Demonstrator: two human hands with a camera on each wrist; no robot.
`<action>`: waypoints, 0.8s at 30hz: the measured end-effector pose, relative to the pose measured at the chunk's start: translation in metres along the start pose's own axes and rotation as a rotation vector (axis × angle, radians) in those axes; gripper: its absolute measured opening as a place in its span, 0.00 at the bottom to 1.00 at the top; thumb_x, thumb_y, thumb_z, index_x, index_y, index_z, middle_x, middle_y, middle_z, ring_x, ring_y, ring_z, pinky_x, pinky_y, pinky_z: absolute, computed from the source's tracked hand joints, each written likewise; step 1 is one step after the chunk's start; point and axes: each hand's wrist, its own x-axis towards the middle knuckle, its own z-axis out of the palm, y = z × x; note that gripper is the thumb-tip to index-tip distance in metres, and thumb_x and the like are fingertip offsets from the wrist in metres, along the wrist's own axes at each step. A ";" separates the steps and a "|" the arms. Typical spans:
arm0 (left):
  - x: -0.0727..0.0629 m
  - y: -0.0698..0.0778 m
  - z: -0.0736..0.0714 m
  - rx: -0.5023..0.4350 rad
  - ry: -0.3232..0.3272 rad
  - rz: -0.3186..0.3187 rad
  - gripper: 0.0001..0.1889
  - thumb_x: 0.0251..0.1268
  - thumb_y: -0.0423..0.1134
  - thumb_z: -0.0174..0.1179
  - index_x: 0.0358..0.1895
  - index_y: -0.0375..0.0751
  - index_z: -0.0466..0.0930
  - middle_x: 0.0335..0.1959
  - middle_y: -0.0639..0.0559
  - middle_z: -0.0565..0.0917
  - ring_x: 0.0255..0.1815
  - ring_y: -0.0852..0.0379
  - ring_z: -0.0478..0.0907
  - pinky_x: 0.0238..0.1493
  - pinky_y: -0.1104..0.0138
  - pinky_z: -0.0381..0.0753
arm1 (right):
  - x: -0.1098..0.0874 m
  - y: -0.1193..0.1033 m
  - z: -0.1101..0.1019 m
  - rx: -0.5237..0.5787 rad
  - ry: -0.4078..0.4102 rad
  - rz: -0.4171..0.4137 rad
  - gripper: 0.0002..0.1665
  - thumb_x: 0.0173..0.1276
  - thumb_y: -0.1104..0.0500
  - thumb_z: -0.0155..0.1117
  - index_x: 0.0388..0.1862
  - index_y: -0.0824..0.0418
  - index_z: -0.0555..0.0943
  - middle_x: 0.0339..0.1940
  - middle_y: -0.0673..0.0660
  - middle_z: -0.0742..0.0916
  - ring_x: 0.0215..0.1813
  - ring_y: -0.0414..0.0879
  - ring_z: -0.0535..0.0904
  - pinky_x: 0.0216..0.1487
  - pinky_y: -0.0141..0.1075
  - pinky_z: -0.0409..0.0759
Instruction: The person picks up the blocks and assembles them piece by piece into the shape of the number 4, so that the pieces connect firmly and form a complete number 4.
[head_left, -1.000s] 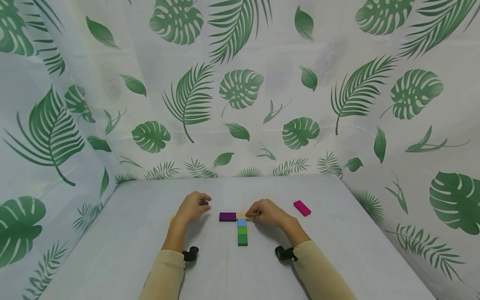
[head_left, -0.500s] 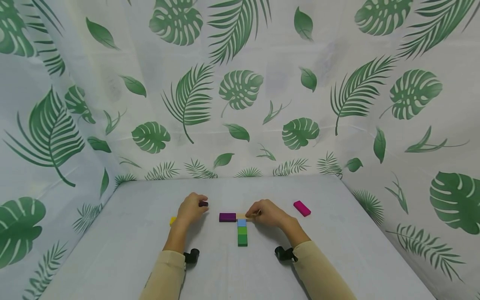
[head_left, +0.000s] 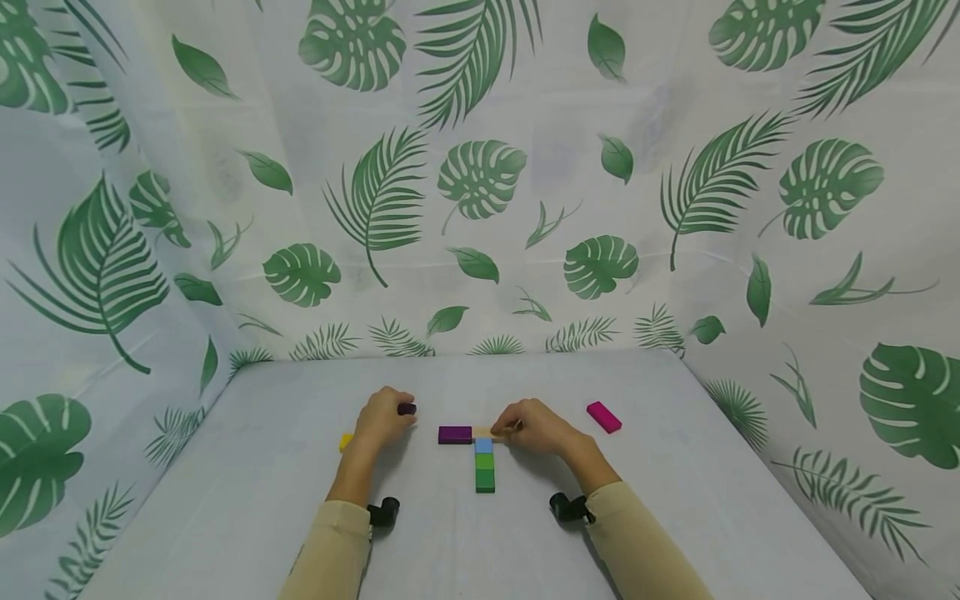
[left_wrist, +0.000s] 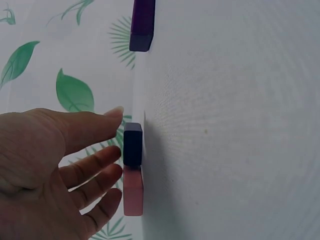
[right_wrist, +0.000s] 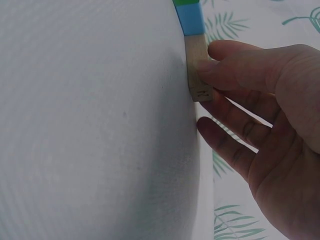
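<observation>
- The right hand held a narrow pinch on the plain, wood-coloured rectangular block, its thumb laid on the block near the end marked with what looked like "24".
- That block lay on the white-covered worktop, touching the light-blue block on its near side; the flat, deep-purple rectangular block met its left end. A green section ran on from the blue towards the person (one piece or two, I couldn't tell).
- The left hand was moderately spread, thumb and fingertips apart, around or just beside the small, dark navy block; whether they touched it was unclear. A dusty-pink block showed right next to that one in the left wrist view.
- A magenta block lay apart on the right, and a yellow piece showed partly behind the left forearm.
- The wooden block would probably handle as light, stiff and hard to damage, with fair grip; the painted ones might slide more easily. Its free right end looked the best hold, since a light pinch there would avoid nudging its neighbours.
</observation>
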 end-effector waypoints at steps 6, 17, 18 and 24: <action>0.000 -0.001 0.000 0.019 -0.013 0.009 0.18 0.66 0.35 0.70 0.58 0.36 0.87 0.61 0.37 0.84 0.66 0.37 0.78 0.66 0.44 0.76 | 0.000 0.001 0.000 -0.006 -0.002 0.005 0.13 0.66 0.70 0.70 0.43 0.55 0.93 0.46 0.50 0.92 0.49 0.44 0.81 0.53 0.45 0.83; -0.002 0.005 -0.002 0.098 -0.040 0.017 0.20 0.67 0.35 0.69 0.60 0.35 0.85 0.59 0.35 0.80 0.63 0.36 0.78 0.64 0.44 0.78 | -0.001 0.000 -0.001 -0.011 0.003 0.005 0.14 0.66 0.71 0.70 0.43 0.55 0.93 0.46 0.49 0.92 0.50 0.44 0.82 0.55 0.48 0.83; -0.003 0.006 -0.002 0.097 -0.044 0.015 0.20 0.67 0.35 0.69 0.61 0.35 0.85 0.60 0.34 0.80 0.63 0.36 0.78 0.64 0.44 0.78 | -0.001 0.000 -0.001 -0.012 0.003 0.004 0.14 0.66 0.71 0.70 0.43 0.55 0.93 0.46 0.49 0.92 0.50 0.44 0.82 0.55 0.48 0.83; -0.003 0.006 0.000 0.068 -0.054 0.004 0.18 0.69 0.34 0.68 0.60 0.35 0.85 0.60 0.36 0.80 0.64 0.38 0.78 0.66 0.45 0.77 | -0.001 0.000 -0.001 -0.010 0.002 0.001 0.14 0.66 0.71 0.70 0.43 0.55 0.93 0.46 0.50 0.92 0.50 0.45 0.82 0.55 0.48 0.83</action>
